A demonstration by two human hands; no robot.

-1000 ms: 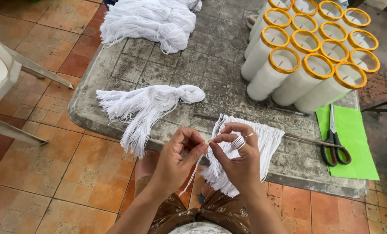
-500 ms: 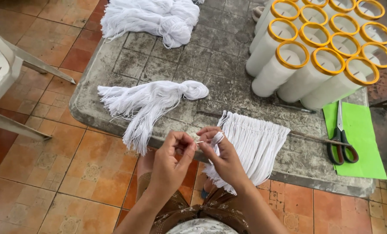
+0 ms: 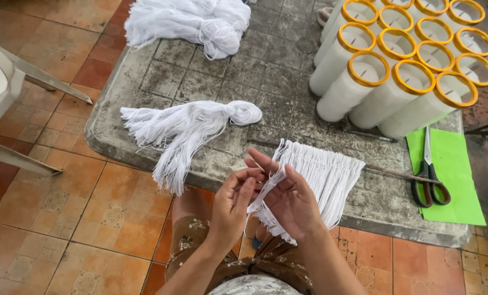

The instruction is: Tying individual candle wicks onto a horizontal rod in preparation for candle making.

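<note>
Right now both hands meet at the near edge of the tabletop (image 3: 145, 143). The left hand (image 3: 234, 205) and right hand (image 3: 290, 201) each close their grip on a strand, apparently, from the white yarn fringe (image 3: 323, 180), which hangs on a thin rod (image 3: 389, 173) just beyond the fingers.

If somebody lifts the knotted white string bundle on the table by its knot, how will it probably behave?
The knotted string bundle would probably hang limp: its loose strands already splay and droop over the edge of the stone table. It looks light for its size, being only thin threads. It is unlikely to roll or break, though loose ends may snag on the rough surface.
</note>
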